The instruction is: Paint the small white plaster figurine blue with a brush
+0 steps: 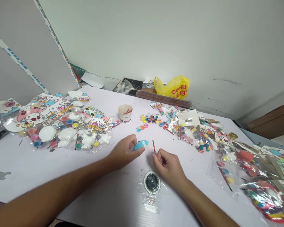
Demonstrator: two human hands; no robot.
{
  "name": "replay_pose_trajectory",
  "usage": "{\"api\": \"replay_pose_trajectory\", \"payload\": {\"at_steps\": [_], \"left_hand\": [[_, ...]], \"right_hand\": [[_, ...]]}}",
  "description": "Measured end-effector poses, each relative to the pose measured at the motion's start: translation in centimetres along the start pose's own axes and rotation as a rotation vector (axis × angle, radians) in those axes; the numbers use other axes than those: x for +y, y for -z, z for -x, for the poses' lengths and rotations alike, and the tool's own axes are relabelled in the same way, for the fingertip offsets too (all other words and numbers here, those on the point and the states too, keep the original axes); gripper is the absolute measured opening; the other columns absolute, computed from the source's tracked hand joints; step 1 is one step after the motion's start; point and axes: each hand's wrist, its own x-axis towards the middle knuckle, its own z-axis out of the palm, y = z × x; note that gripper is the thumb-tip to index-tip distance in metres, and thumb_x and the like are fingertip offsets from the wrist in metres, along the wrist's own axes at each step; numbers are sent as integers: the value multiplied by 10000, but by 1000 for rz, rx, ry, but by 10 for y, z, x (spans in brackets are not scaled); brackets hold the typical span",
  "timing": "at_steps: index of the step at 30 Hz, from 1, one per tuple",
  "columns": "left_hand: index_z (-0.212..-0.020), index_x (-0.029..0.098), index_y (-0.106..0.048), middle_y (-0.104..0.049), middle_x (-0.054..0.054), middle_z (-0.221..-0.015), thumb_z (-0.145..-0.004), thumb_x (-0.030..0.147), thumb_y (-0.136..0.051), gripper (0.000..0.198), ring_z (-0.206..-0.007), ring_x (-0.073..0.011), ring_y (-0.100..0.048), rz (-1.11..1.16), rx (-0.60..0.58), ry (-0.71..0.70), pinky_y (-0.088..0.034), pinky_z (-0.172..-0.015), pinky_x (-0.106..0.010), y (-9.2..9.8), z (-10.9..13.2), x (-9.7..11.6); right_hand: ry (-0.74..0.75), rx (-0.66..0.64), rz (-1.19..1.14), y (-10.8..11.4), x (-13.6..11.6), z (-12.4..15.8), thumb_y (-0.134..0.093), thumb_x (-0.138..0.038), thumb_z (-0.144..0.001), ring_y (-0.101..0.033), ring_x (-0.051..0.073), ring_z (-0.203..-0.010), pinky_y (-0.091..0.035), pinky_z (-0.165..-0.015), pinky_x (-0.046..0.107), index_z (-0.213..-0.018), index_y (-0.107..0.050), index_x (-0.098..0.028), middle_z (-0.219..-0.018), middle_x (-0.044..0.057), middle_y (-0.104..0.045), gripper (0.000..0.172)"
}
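Near the middle of the white table, my left hand holds a small blue figurine with some white on its right end, pinched between thumb and fingers. Just to the right, my right hand grips a thin red paintbrush, its dark tip pointing up and away from me. The brush tip is a short gap from the figurine, not touching it. Below and between the hands lies a round dark disc with a pale rim, taped down with clear tape.
A paper cup with brushes inside stands behind my left hand. Small paint pots cluster beyond my hands. Bagged figurine kits lie at left and right. A yellow bag sits at the back, a wrench at far left.
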Motion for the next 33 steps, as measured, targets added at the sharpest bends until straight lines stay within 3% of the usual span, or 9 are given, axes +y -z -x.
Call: {"api": "replay_pose_trajectory", "payload": {"at_steps": [8, 11, 15, 21, 26, 33], "left_hand": [[-708, 217, -344, -320, 71, -626, -791, 459, -578, 346, -596, -134, -315, 8, -12, 25, -263, -539, -254, -2, -3, -2], [-713, 216, -358, -335, 67, -630, -778, 442, -576, 321, -593, -135, -326, -9, -41, 39, -266, -540, -257, -3, -4, -3], [-735, 216, -369, -358, 60, -642, -776, 401, -586, 288, -600, -138, -337, -17, -75, 32, -271, -547, -259, -2, -3, -8], [-780, 215, -402, -445, 35, -709, -780, 370, -604, 255, -649, -154, -388, -1, -113, 14, -306, -587, -271, 3, -6, -13], [-831, 214, -467, -496, 20, -786, -813, 323, -621, 189, -694, -160, -434, 34, -145, -7, -346, -629, -279, 6, -10, -13], [-875, 214, -511, -519, 9, -830, -856, 327, -611, 152, -736, -170, -466, 32, -202, -17, -361, -658, -286, 9, -13, -14]], "right_hand": [[-71, -14, -10, 5, 15, -8, -463, -371, -970, -461, 121, -527, -361, -519, 231, -767, -523, -207, -587, -41, -504, 268], [-73, -17, 34, 3, 27, -30, -450, -372, -984, -496, 137, -552, -379, -535, 243, -883, -596, -203, -616, -33, -543, 245], [71, 5, 127, -6, 36, -70, -442, -290, -981, -575, 164, -716, -427, -660, 269, -923, -609, -198, -821, 25, -638, 199], [227, 38, 203, -17, 41, -107, -472, -214, -905, -519, 159, -647, -389, -596, 271, -804, -560, -198, -744, 20, -569, 135], [233, -18, 149, -15, 41, -108, -476, -164, -851, -460, 136, -587, -349, -551, 255, -755, -501, -208, -689, -7, -517, 109], [189, -47, 92, -16, 38, -107, -486, -206, -874, -407, 119, -551, -315, -527, 243, -682, -413, -219, -646, -22, -458, 206]]}}
